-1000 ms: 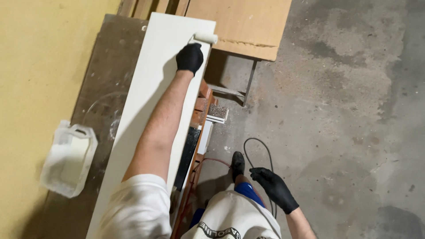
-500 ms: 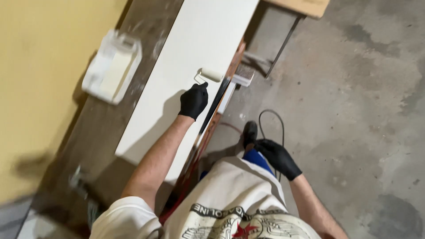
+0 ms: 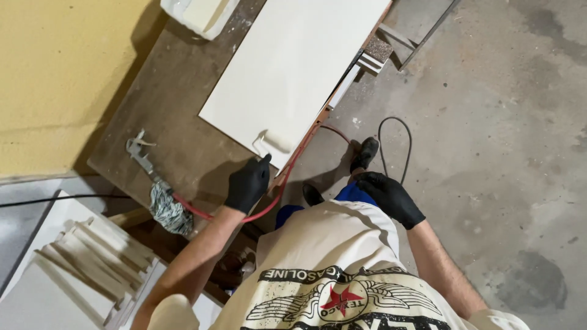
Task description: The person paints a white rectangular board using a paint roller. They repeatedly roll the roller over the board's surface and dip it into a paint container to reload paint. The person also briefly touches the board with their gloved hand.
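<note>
My left hand (image 3: 247, 183), in a black glove, grips the handle of a small paint roller (image 3: 273, 142). The white roller sleeve rests on the near corner of a long white board (image 3: 293, 67) that lies on a dark, stained workbench (image 3: 165, 104). My right hand (image 3: 388, 197), also in a black glove, hangs loose by my hip over the concrete floor, fingers curled and holding nothing.
A white paint tray (image 3: 199, 13) sits on the bench at the top edge. A metal tool with a rag-wrapped end (image 3: 160, 195) and a red hose (image 3: 257, 211) lie near the bench corner. White slats (image 3: 92, 256) are stacked lower left. A black cable (image 3: 400, 143) loops on the floor.
My left hand has drawn the roller back along the white board from its far end to the near corner. The view has shifted, so the paint tray has slid to the top edge.
</note>
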